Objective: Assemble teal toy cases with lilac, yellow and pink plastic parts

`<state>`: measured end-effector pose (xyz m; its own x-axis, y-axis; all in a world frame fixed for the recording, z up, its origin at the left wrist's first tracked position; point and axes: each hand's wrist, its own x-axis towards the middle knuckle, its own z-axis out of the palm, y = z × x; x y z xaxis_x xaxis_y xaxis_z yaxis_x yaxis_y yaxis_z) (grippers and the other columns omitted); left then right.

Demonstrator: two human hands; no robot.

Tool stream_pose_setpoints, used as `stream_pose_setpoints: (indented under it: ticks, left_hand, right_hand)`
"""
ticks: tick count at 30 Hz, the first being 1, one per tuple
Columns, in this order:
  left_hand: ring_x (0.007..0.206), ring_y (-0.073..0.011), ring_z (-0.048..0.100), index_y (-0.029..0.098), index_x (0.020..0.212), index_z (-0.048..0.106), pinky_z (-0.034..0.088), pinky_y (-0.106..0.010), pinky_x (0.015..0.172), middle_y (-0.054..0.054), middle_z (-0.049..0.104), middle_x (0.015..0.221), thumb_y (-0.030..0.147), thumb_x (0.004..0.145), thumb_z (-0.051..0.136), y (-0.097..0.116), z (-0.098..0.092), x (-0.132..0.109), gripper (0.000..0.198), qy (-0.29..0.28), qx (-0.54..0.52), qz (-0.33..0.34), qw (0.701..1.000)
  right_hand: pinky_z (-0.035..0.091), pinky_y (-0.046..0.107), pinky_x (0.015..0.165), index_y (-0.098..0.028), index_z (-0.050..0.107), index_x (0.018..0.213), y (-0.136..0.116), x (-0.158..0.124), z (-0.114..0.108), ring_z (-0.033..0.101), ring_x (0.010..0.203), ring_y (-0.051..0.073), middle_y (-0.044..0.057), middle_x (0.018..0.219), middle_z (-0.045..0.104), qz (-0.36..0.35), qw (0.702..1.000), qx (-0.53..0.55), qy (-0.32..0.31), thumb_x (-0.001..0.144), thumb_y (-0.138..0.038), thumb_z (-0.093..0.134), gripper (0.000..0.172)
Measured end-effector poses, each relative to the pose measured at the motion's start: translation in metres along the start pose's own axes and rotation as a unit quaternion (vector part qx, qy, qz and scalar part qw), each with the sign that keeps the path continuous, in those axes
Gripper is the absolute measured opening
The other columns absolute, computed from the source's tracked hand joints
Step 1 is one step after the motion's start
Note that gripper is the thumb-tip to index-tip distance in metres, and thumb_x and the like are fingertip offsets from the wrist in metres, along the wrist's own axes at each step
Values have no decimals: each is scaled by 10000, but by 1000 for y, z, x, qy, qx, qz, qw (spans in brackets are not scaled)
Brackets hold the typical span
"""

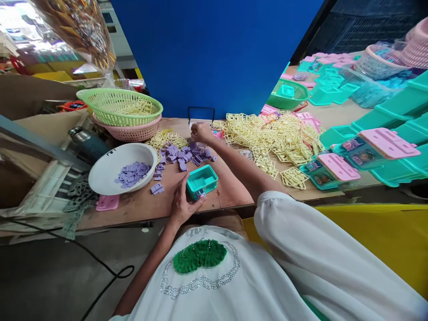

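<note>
My left hand [181, 203] holds a small teal plastic box [202, 180] at the near edge of the wooden table [140, 205], fingers wrapped round its near side. My right hand [201, 132] is stretched to the back of the table, its fingers pinched together above a heap of purple plastic pieces [182, 154]. What the fingers pinch is too small to make out. A white bowl [122, 168] with more purple pieces sits to the left of the box.
A green basket [119, 105] stacked on a pink one stands at the back left. A pile of yellow plastic frames [277, 138] covers the right. Teal boxes with pink lids [337, 168] lie far right. A blue panel [214, 53] stands behind.
</note>
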<state>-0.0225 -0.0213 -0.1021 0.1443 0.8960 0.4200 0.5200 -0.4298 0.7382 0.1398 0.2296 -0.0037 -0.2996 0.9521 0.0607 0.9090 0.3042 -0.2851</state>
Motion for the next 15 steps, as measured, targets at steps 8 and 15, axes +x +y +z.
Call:
stream_pose_setpoints:
  ticks: [8, 15]
  left_hand:
    - [1207, -287, 695, 216, 1415, 503, 544, -419, 1067, -132, 691, 1336, 600, 898, 715, 10, -7, 12, 678, 46, -56, -95, 993]
    - [941, -244, 690, 219, 1197, 535, 539, -361, 872, -76, 711, 1059, 658, 895, 660, 18, 1, 21, 547, 61, -64, -135, 987]
  right_hand:
    - [553, 314, 738, -187, 710, 913, 23, -160, -33, 693, 808, 180, 67, 889, 758, -146, 891, 427, 46, 962, -504, 709, 321]
    - [528, 341, 721, -217, 691, 915, -8, -230, 1, 628, 750, 191, 50, 824, 692, -93, 924, 332, 166, 964, -618, 690, 404]
